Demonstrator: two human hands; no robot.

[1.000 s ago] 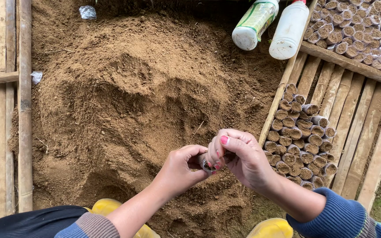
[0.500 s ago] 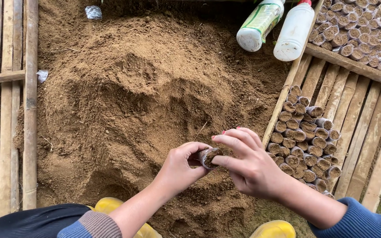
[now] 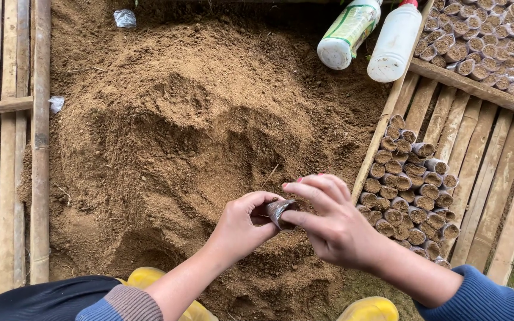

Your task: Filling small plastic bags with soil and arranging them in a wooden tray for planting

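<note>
My left hand (image 3: 242, 226) and my right hand (image 3: 328, 223) meet over the near side of a big mound of brown soil (image 3: 191, 137). Between them I hold a small clear plastic seedling bag (image 3: 281, 211), filled with soil and tilted sideways. My left fingers wrap its lower end, and my right thumb and fingers pinch its open end. Right of my hands, several filled seedling bags (image 3: 411, 190) stand packed together on a bamboo slat floor (image 3: 489, 178).
Two plastic bottles (image 3: 347, 32) (image 3: 395, 41) lie at the top right by a bamboo rail (image 3: 388, 113). More filled bags (image 3: 489, 41) fill the far right corner. Bamboo slats (image 3: 7, 148) line the left. Yellow boots (image 3: 367, 309) show at the bottom edge.
My hands have risen slightly and moved apart a little; the bag, hidden in my fingers a second ago, now shows between them, turned sideways.
</note>
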